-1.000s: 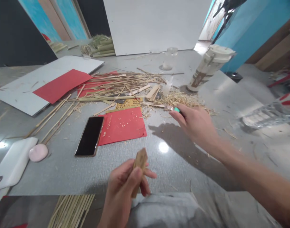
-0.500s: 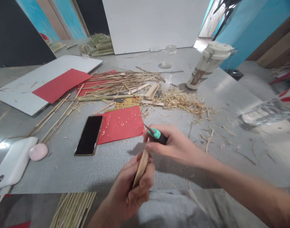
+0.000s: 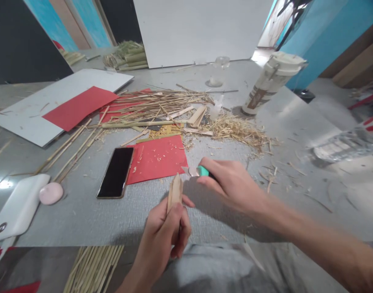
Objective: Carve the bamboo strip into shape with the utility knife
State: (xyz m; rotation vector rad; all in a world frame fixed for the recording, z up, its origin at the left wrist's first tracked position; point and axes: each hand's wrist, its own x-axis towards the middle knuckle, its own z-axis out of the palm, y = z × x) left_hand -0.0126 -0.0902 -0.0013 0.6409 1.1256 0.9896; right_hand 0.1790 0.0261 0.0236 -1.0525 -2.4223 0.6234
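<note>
My left hand [image 3: 168,228] is closed around a flat, pale wooden piece [image 3: 175,190], whose pointed end sticks up out of the fingers. In my right hand [image 3: 232,181] is a knife [image 3: 202,171] with a green and black handle, gripped with the blade toward the left. The blade is apart from the wooden piece, a little above and to the right of its tip. Just beyond both hands lies a red sheet [image 3: 156,158] sprinkled with small shavings. My right palm hides most of the knife's handle.
A phone [image 3: 115,173] lies left of the red sheet. Farther back are thin sticks [image 3: 162,99] and a heap of shavings [image 3: 235,129]. A tumbler [image 3: 270,83] and a plastic bottle [image 3: 351,140] are on the right. A white power bank [image 3: 18,207] sits at the left.
My right hand has moved slightly right, away from my left, and the knife's blade has turned to show its flat. The wooden piece now stands more upright, and my left hand has turned.
</note>
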